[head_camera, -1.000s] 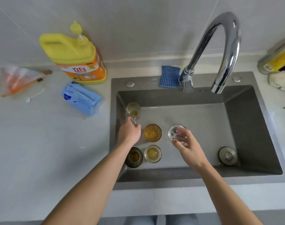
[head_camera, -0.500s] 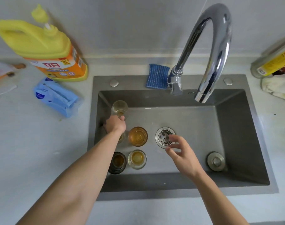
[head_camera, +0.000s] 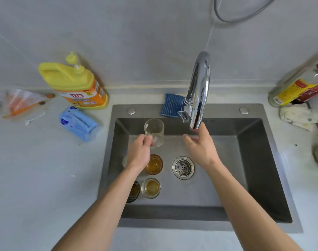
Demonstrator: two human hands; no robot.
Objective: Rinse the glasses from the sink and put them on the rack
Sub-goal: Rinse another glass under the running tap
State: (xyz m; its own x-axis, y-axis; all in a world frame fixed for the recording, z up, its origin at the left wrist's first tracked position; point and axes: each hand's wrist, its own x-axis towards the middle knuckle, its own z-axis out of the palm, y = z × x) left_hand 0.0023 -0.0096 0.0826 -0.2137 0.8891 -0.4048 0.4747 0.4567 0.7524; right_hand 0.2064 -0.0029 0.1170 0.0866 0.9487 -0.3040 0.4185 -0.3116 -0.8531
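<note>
Left hand (head_camera: 139, 153) grips a glass (head_camera: 154, 131), mouth up, left of the spout (head_camera: 195, 122); right hand (head_camera: 202, 147), fingers spread, is at the spout.

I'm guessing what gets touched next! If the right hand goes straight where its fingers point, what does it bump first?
The faucet spout: the right hand aims its fingertips at the spout's end, nearly touching, though depth is hard to judge. The left hand grips a clear glass.
</note>
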